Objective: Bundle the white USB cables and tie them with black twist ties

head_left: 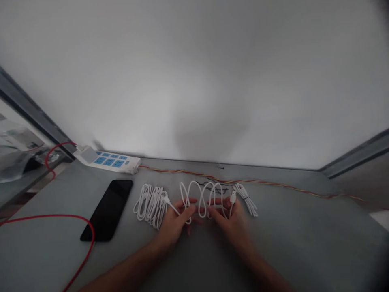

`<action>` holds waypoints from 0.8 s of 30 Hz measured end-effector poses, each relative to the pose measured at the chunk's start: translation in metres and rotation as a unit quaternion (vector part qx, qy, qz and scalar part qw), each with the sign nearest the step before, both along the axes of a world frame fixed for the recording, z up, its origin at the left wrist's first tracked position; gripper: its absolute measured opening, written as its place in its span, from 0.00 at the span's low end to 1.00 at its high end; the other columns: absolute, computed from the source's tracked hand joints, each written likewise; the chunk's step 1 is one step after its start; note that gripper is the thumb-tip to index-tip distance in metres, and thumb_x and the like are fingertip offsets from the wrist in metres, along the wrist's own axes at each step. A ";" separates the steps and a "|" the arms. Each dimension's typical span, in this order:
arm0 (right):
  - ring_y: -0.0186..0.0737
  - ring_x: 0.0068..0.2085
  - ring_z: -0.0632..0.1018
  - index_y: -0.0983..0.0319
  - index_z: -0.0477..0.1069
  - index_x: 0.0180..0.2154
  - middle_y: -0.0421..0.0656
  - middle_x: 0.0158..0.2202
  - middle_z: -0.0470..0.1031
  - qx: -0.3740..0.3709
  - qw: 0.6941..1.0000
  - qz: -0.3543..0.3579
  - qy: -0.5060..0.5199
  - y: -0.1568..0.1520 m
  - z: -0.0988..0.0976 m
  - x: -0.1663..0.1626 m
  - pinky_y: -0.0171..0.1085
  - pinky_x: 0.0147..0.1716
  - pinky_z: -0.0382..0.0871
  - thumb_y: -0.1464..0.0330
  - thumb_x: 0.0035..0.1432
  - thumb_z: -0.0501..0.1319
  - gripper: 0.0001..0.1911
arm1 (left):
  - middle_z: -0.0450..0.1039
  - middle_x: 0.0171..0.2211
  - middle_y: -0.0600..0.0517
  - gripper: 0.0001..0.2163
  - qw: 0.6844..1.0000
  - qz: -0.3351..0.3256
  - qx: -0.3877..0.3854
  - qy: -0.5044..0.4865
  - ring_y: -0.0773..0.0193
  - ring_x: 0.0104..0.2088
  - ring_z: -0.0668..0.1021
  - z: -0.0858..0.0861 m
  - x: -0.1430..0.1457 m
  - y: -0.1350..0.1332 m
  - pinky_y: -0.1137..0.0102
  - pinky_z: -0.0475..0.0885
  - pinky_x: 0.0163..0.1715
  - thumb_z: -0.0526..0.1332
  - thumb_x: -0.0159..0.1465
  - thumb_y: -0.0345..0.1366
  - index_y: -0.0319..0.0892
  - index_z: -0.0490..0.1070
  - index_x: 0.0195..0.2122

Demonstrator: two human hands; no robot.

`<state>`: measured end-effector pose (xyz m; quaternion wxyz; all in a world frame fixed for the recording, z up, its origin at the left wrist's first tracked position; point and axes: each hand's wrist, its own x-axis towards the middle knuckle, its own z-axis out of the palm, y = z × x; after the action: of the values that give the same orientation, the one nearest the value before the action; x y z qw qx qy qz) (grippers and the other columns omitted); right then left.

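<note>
A white USB cable stretches in loose coils between my two hands. My left hand pinches its left end loops between thumb and fingers, with one connector sticking out toward the upper left. On the other side, my right hand grips the right end of the coils, and a USB plug stands up beside its fingers. Left of my left hand lies a pile of coiled white cables. Just beyond my right hand rests a bundled white cable with a dark tie around it. Thin black ties lie behind the coils.
A black phone lies at the left, with a red cable curving over its edge. Behind it sits a white power strip with blue sockets. A twisted red and yellow wire runs along the back beneath a white wall.
</note>
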<state>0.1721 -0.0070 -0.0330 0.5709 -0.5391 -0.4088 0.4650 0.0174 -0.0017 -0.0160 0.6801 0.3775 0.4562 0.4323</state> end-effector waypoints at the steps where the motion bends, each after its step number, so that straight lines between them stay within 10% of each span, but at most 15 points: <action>1: 0.39 0.24 0.79 0.57 0.54 0.30 0.40 0.32 0.77 0.001 1.000 -0.003 0.002 0.000 0.000 0.000 0.35 0.21 0.71 0.61 0.44 0.70 0.23 | 0.79 0.34 0.43 0.22 1.000 -0.003 0.002 0.006 0.63 0.26 0.80 0.000 0.000 0.000 0.78 0.61 0.14 0.66 0.54 0.45 0.36 0.69 0.45; 24: 0.38 0.25 0.78 0.58 0.57 0.31 0.43 0.34 0.76 -0.011 1.000 -0.002 -0.018 0.002 0.003 0.009 0.35 0.20 0.72 0.61 0.44 0.69 0.21 | 0.78 0.38 0.43 0.24 0.999 0.025 0.017 0.038 0.64 0.25 0.78 0.004 0.001 -0.003 0.78 0.59 0.12 0.61 0.58 0.47 0.39 0.65 0.52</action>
<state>0.1812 -0.0048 -0.0300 0.5584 -0.5546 -0.4132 0.4582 0.0183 -0.0046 -0.0119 0.6447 0.3937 0.4836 0.4422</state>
